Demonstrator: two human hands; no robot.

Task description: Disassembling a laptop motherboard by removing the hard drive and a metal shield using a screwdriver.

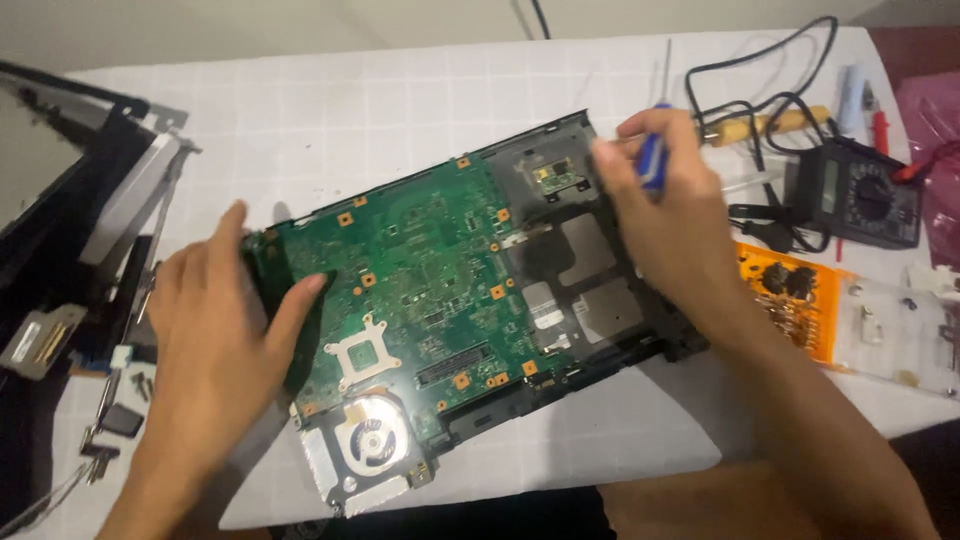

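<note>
A green laptop motherboard (420,270) lies in a black laptop base frame (590,250) on a white cloth. A silver cooling fan (370,445) sits at its near corner. My left hand (215,330) rests flat on the board's left edge, thumb on the green surface. At the frame's far right edge, my right hand (665,215) is closed around a blue-handled screwdriver (655,150). Its thin shaft points up and away from me.
A detached laptop screen and black lid parts (70,210) lie at the left, with small screws and brackets (115,410) beside them. A black multimeter (860,195), cables, a wooden-handled soldering iron (760,125) and an orange and clear parts box (850,320) stand at the right.
</note>
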